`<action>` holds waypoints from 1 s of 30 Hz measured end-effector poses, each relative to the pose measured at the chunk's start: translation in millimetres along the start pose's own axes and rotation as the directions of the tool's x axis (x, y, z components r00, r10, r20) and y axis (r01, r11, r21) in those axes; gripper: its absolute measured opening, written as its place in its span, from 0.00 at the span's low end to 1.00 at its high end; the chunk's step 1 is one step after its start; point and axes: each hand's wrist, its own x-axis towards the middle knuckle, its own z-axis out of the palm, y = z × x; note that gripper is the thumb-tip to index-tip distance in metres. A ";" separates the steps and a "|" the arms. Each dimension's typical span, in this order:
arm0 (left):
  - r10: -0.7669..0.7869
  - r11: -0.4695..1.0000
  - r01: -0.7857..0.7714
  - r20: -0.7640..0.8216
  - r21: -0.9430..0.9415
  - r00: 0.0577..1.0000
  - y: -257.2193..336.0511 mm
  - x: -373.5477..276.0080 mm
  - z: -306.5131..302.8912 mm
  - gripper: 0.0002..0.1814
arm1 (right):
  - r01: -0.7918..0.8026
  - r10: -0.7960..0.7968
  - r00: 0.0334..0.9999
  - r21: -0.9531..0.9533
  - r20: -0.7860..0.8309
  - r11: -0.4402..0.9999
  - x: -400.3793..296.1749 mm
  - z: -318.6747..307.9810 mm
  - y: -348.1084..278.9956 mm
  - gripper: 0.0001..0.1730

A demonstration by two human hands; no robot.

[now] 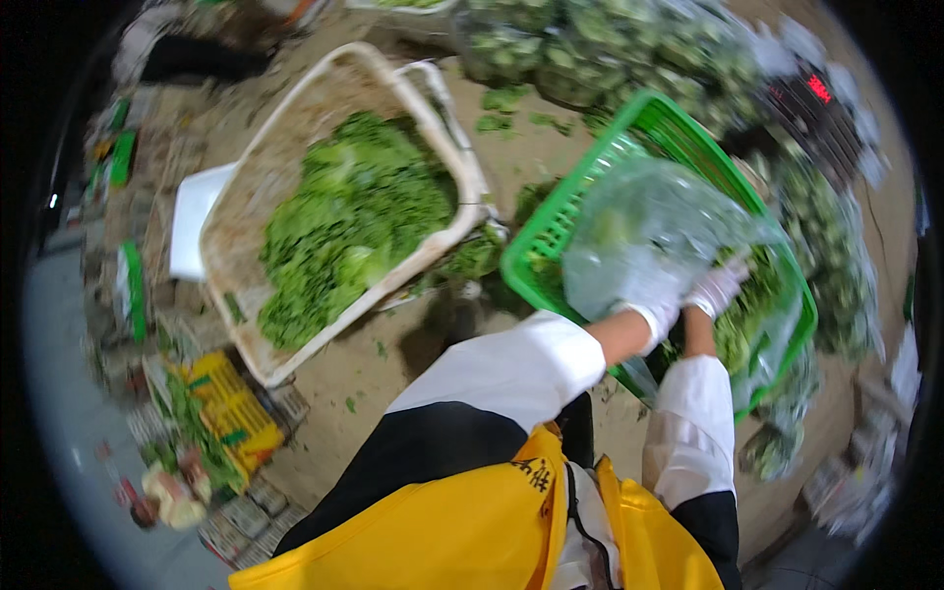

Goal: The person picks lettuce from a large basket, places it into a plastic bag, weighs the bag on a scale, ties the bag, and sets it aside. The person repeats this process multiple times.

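Both my hands wear thin, pale gloves and reach into a green plastic basket in front of me on the right. My left hand lies against a clear plastic bag that puffs up inside the basket; its fingers blend into the film. Just right of it, my right hand touches leafy greens beside the bag's edge. Motion blur hides whether either hand grips anything. More clear film shows along the basket's right side.
A tilted, stained white tub holds frilly lettuce at left. Filled clear bags of greens line the back and right. A scale with a lit red display stands far right. A yellow crate sits lower left.
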 end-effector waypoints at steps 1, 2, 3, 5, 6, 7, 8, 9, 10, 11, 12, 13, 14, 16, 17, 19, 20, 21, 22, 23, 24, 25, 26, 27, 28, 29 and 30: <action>0.013 0.998 -0.014 0.023 0.063 1.000 -5.9 4.7 11.7 0.16 | 0.053 -0.058 0.990 -0.041 -0.130 0.998 0.9 16.8 -0.9 0.46; 0.117 0.960 -0.109 -0.016 0.257 0.993 4.6 -10.3 -24.6 0.18 | -0.018 0.015 0.996 0.023 0.093 1.000 1.2 2.8 -5.8 0.47; 0.227 0.876 -0.191 -0.030 0.442 0.973 17.7 -33.2 -73.7 0.20 | -0.100 0.077 0.947 0.060 0.313 0.993 4.5 -27.2 -8.7 0.48; 0.420 0.760 -0.391 0.067 0.520 0.905 1.4 -46.3 -102.6 0.25 | -0.040 -0.017 0.970 0.228 0.243 0.973 6.3 -48.0 6.1 0.52; 0.431 0.757 -0.334 -0.044 0.562 0.901 -13.4 -55.5 -115.2 0.26 | 0.060 -0.107 0.957 0.178 0.268 0.982 15.1 -44.6 26.9 0.53; 0.451 0.753 -0.286 -0.148 0.593 0.880 -29.9 -71.2 -129.5 0.28 | 0.152 -0.181 0.939 0.118 0.293 0.981 22.3 -44.9 45.7 0.55; 0.541 0.697 -0.330 -0.164 0.637 0.825 -41.8 -93.2 -158.3 0.30 | 0.163 -0.173 0.915 0.059 0.365 0.985 24.2 -83.9 39.7 0.50; 0.518 0.657 -0.396 -0.001 0.641 0.856 -51.1 -103.8 -164.9 0.35 | 0.194 -0.177 0.882 0.005 0.436 0.981 28.2 -141.6 22.6 0.45; 0.593 0.769 -0.577 0.028 0.276 0.805 -60.8 -112.2 -173.7 0.36 | 0.142 -0.171 0.916 0.107 0.363 0.984 30.4 -176.2 15.1 0.38; 0.674 0.733 -0.667 0.009 -0.136 0.739 -70.7 -120.1 -185.7 0.37 | 0.098 -0.159 0.943 0.211 0.294 0.972 29.7 -200.1 6.2 0.31; 0.691 0.718 -0.686 0.006 -0.121 0.722 -77.0 -125.2 -201.1 0.36 | 0.044 -0.182 0.963 0.547 0.201 0.836 22.3 -205.9 -2.8 0.26; 0.711 0.700 -0.707 0.009 -0.106 0.703 -84.6 -128.9 -216.1 0.36 | 0.003 -0.168 0.979 0.812 0.117 0.583 12.4 -218.2 -25.9 0.21; 0.631 0.771 -0.635 -0.184 0.045 0.753 -100.7 -131.6 -222.8 0.32 | 0.140 -0.267 0.964 0.861 -0.005 0.489 -0.2 -232.1 -55.1 0.18; 0.417 0.827 -0.559 -0.601 -0.061 0.682 -153.4 -117.9 -279.9 0.16 | 0.229 -0.298 0.944 0.936 -0.145 0.268 -45.6 -265.9 -133.8 0.20; 0.208 0.851 -0.474 -0.685 -0.225 0.698 -191.2 -114.6 -314.6 0.15 | 0.354 -0.380 0.894 0.896 -0.239 0.268 -68.5 -276.9 -175.0 0.19; -0.138 0.938 -0.165 -0.762 -0.306 0.633 -280.4 -123.3 -373.3 0.09 | 0.472 -0.644 0.720 0.863 -0.260 0.179 -109.1 -287.3 -242.4 0.26; -0.204 0.972 0.026 -0.774 -0.235 0.599 -338.0 -128.0 -383.9 0.13 | 0.528 -0.742 0.607 0.843 -0.285 0.108 -130.2 -289.8 -273.4 0.29; -0.272 0.957 0.241 -0.788 -0.162 0.552 -396.4 -136.4 -393.8 0.18 | 0.435 -0.791 0.572 0.898 -0.218 0.068 -158.5 -285.7 -296.4 0.29; -0.342 0.891 0.442 -0.796 -0.105 0.500 -455.0 -147.0 -403.9 0.24 | 0.249 -0.866 0.499 0.953 0.025 0.171 -187.5 -285.3 -316.3 0.29; -0.415 0.774 0.633 -0.731 0.028 0.541 -487.6 -151.0 -410.4 0.31 | 0.243 -0.926 0.345 0.938 0.154 0.247 -210.7 -276.1 -336.0 0.31; -0.582 0.744 0.665 -0.551 -0.065 0.597 -489.0 -141.3 -422.3 0.37 | 0.055 -0.907 0.249 0.930 0.339 0.363 -235.3 -267.4 -358.6 0.35; -0.708 0.691 0.709 -0.332 -0.142 0.623 -484.1 -134.5 -430.3 0.44 | -0.098 -0.892 0.183 0.911 0.413 0.401 -257.3 -256.5 -380.1 0.40; -0.720 0.688 0.717 -0.231 -0.111 0.655 -489.3 -127.2 -417.5 0.54 | -0.163 -0.893 0.150 0.902 0.424 0.400 -277.6 -233.6 -399.4 0.47; -0.741 0.670 0.724 -0.090 -0.166 0.665 -485.6 -123.3 -410.1 0.58 | -0.123 -0.896 0.154 0.907 0.417 0.402 -293.3 -213.1 -422.6 0.52; -0.768 0.635 0.736 -0.086 -0.233 0.635 -490.1 -119.6 -389.7 0.57 | -0.203 -0.872 0.136 0.875 0.470 0.440 -304.5 -200.1 -446.6 0.54; -0.779 0.614 0.732 -0.078 -0.295 0.622 -491.9 -110.9 -368.7 0.57 | -0.513 -0.828 0.159 0.762 0.537 0.395 -310.6 -193.4 -468.1 0.59; -0.796 0.572 0.706 -0.074 -0.419 0.601 -475.2 -110.9 -365.2 0.55 | -0.656 -0.773 0.131 0.640 0.620 0.401 -308.1 -188.7 -481.3 0.58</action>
